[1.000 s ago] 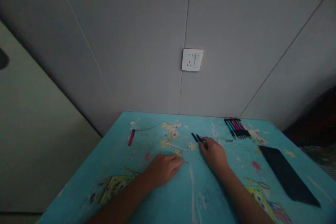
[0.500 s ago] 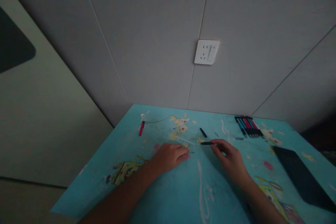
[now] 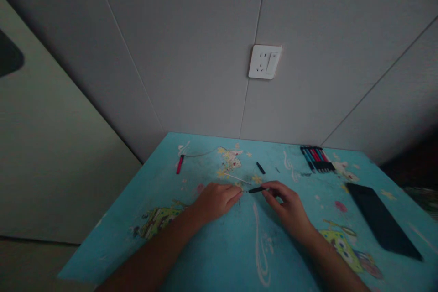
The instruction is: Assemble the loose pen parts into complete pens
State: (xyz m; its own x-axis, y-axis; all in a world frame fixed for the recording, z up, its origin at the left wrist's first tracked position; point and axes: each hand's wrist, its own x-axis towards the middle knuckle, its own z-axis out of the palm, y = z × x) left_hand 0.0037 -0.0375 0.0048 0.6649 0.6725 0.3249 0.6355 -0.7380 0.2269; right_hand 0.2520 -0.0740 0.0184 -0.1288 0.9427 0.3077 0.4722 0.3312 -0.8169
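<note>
My right hand (image 3: 284, 200) pinches a black pen barrel (image 3: 256, 190) between thumb and fingertips, its free end pointing left. Across from it, my left hand (image 3: 221, 198) has its fingers closed low over the table. A thin, tiny tip pokes out of those fingers toward the barrel; the rest is hidden. A narrow gap seems to part that tip from the barrel. Just behind lies a thin white stick (image 3: 238, 179), like a pen refill. Farther back rest a short black pen piece (image 3: 260, 168) and a tiny dark bit (image 3: 277, 170).
A red pen piece (image 3: 179, 164) lies at the back left of the blue cartoon-printed table (image 3: 219, 255). Several pens (image 3: 316, 159) sit side by side at the back right. A flat dark panel (image 3: 381, 219) lies on the right. Behind is a wall with a socket (image 3: 265, 61).
My right hand has brought the black barrel leftward, closer to my left fingers and the tip between them. The view has shifted slightly.
</note>
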